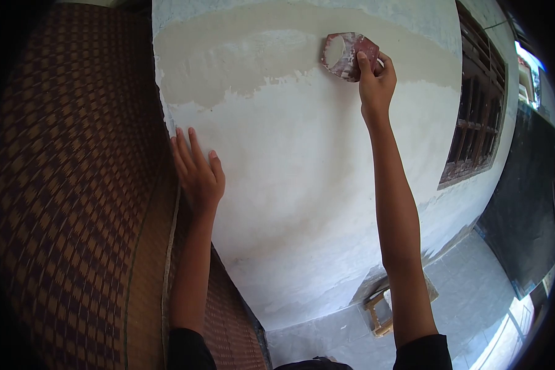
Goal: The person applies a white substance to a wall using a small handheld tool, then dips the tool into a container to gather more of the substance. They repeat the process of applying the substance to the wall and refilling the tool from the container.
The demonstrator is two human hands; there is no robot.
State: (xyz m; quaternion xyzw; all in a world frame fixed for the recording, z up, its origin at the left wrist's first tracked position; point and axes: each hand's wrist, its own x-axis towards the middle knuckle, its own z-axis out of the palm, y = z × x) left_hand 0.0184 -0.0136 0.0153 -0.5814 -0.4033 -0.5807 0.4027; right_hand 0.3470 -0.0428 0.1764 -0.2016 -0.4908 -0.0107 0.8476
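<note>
Whitish wall [290,154], wooden stool [379,313] half-hidden at five o'clock; right hand [377,83] pinches putty scraper [350,57] at one o'clock, left hand [198,176] open.

right hand [377,80] holding red scraper [351,55] against wall [290,160]

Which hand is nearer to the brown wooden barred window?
Right. The right hand, gripping a flat red scraper, is left of the window; the left hand is much farther left, at the white wall's edge.
</note>
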